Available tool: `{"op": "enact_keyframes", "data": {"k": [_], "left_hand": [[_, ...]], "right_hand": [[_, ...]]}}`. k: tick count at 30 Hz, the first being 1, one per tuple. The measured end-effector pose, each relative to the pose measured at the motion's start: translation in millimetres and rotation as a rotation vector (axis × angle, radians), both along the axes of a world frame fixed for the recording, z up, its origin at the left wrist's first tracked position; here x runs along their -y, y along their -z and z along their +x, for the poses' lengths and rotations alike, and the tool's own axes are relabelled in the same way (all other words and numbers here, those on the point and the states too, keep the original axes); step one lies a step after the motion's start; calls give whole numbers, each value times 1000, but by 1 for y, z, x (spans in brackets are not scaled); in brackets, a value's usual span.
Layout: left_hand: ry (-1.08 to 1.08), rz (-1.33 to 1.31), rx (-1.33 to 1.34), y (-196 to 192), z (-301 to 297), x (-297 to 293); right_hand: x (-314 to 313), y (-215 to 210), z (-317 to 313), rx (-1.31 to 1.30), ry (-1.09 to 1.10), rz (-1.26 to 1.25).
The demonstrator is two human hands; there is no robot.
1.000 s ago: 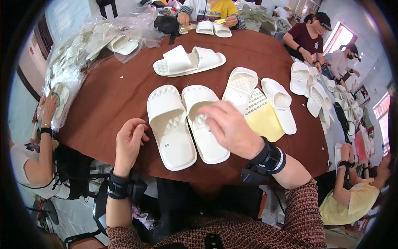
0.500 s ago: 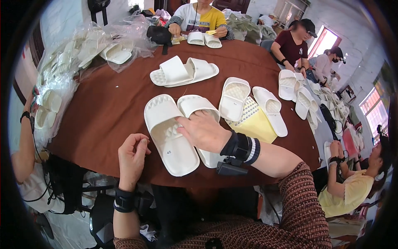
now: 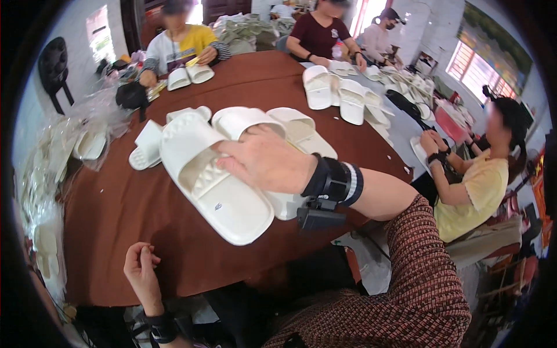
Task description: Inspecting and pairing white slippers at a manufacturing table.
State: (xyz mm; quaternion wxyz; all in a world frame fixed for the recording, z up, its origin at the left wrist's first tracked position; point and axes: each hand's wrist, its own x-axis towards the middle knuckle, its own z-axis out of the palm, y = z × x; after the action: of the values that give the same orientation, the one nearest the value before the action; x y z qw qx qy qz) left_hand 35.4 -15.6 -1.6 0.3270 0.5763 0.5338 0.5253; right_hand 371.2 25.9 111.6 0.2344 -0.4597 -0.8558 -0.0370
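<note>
Pale wall (image 3: 430, 36), barred window (image 3: 464, 64) at right. Table under brown cloth (image 3: 116, 238). Co-worker in yellow (image 3: 473, 200) seated right. Clear plastic (image 3: 46, 174) bags slippers, left. White slipper pair (image 3: 232, 211) held over cloth; right hand (image 3: 267, 161) pinches adjoining straps (image 3: 188, 142). Left hand (image 3: 142, 269) half-curled near table edge. White speck (image 3: 101, 191).
</note>
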Motion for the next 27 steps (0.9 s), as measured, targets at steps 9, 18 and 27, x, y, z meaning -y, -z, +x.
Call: {"op": "enact_keyframes", "data": {"k": [9,18,27], "left_hand": [[-22,4,-81,2,2,0],[-36,3,-164,-1,7,0],[21,-78,-317,-15,10,-9]], "right_hand": [[-19,-9,165,268,546,-34],[-29,13,296,43,610,-12],[-7,-1,181,-181,366,70]]}}
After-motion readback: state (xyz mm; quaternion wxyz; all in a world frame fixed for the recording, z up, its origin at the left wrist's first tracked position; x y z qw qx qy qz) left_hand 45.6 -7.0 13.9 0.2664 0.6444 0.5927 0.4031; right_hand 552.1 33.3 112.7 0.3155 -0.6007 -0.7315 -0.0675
